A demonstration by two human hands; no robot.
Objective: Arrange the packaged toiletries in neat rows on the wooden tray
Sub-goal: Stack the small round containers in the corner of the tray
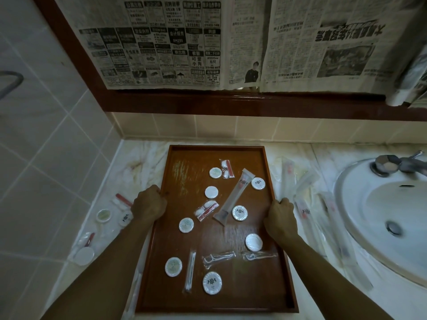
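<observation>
A wooden tray [184, 158] lies on the marble counter in front of me. Scattered on it are several round white soap packets [239, 212], a long clear toothbrush packet [233, 197] lying diagonally, small red-and-white sachets [206, 210], two floss-pick packets [218, 257] and a cotton-swab packet [190, 271]. My left hand [149, 203] grips the tray's left rim. My right hand [280, 218] grips the right rim. Both hands are curled over the edges.
More packets lie on the counter left of the tray, including round soaps [103, 215] and a red sachet [122, 200]. Long clear packets [305, 211] lie between the tray and the white sink [360, 250] at right. Newspaper covers the mirror behind.
</observation>
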